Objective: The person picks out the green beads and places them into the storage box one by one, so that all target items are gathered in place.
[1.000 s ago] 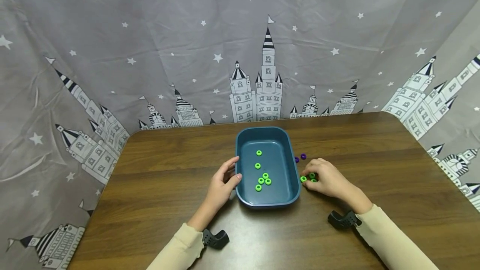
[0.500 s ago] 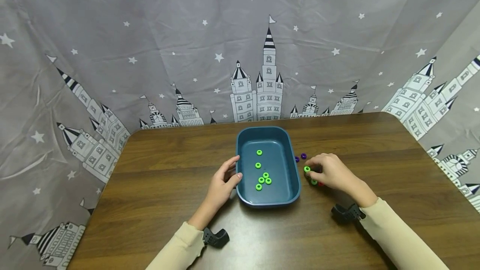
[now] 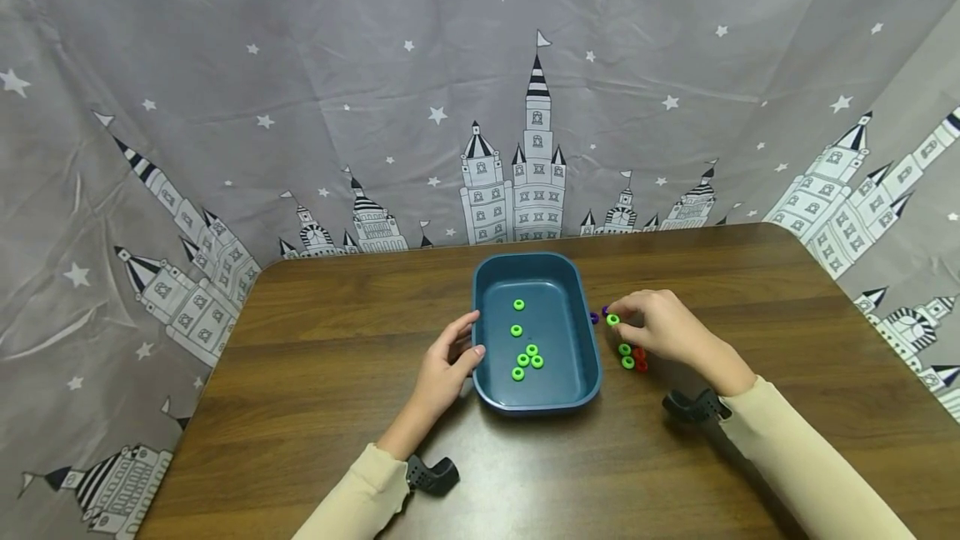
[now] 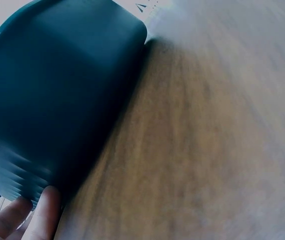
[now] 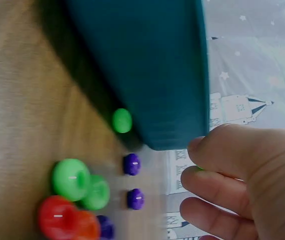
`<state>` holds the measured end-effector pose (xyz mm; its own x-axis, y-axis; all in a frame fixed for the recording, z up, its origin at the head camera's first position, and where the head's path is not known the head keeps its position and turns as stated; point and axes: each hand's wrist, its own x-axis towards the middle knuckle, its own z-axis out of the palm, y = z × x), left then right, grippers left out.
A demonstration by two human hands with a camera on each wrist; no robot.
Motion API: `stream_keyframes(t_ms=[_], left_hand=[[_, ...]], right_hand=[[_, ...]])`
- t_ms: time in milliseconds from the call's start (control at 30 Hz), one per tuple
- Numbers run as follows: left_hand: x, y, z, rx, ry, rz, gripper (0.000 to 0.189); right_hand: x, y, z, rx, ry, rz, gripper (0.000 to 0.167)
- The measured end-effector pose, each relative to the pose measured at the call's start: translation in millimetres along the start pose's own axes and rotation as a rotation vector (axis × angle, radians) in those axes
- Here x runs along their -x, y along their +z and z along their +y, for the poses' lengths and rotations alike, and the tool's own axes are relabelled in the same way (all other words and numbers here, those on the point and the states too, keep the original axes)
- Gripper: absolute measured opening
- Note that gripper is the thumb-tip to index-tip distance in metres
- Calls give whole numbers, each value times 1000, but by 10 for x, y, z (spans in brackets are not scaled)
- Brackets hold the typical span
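A dark blue tray [image 3: 536, 390] sits on the table with several green ring beads [image 3: 532, 350] inside. Against its left side rests my left hand [image 3: 442, 373], with thumb and fingertips touching the outer wall in the left wrist view. Right of the tray, my right hand [image 3: 670, 327] pinches a green ring bead [image 3: 612, 319] between thumb and forefinger; in the right wrist view the fingers mostly hide it. Two purple beads [image 3: 594, 317] lie near those fingertips. Closer to me, two green beads [image 3: 627, 362] and red beads [image 3: 641, 365] lie together.
One more green bead [image 5: 122, 120] lies close to the tray's outer wall in the right wrist view. Beside the red and orange beads there, another purple bead [image 5: 105, 227] shows. A grey castle-print curtain [image 3: 420, 148] hangs behind the wooden table [image 3: 337, 332].
My right hand has moved away from me, carrying the green bead. The red and green beads beneath it have come into view. My left hand and the tray stay put.
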<state>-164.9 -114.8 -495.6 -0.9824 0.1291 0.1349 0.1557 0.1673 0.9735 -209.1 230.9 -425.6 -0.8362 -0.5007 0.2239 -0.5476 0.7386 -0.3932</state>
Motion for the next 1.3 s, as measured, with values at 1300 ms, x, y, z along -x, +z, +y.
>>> stream_keyframes(t_ms=[1300], left_hand=[[7, -15, 26, 12, -3, -14, 53]], right_hand=[[-1031, 257, -635, -120, -85, -110, 24]])
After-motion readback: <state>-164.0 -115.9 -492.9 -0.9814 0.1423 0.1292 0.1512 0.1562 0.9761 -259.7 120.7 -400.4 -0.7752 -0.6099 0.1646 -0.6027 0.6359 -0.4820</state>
